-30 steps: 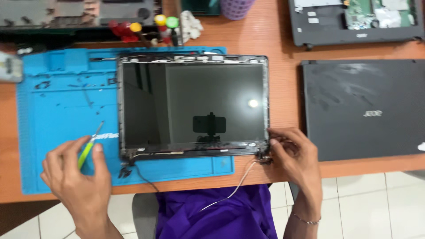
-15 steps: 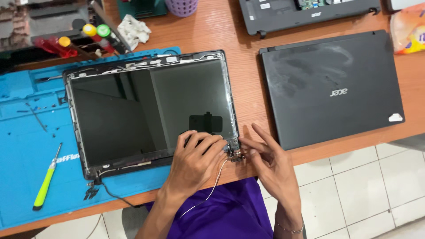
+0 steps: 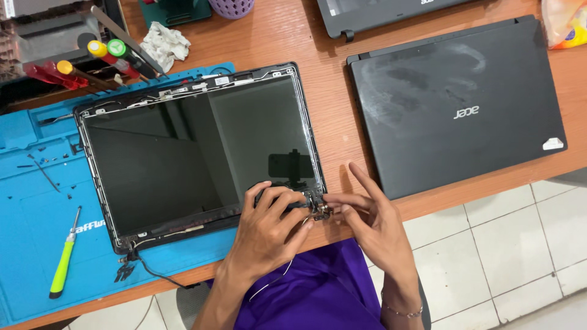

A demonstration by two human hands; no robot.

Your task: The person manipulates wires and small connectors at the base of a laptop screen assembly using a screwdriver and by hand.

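My left hand (image 3: 269, 229) presses down on the screen panel's (image 3: 195, 153) near right corner on the blue mat (image 3: 36, 201), steadying it; my right hand (image 3: 367, 223) fingers pinch the metal hinge (image 3: 319, 208) there, other fingers splayed clear.

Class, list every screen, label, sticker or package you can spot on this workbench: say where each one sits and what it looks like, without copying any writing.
Bare laptop screen panel: centre of the bench, partly on the blue mat; dark, glossy rectangle in a thin frame.
Closed laptop: right of the panel; dusty black lid with a small pale logo.
Sticker: lower right corner of that lid; small, white.
Package: top right corner; crinkled clear wrap, orange and yellow inside.
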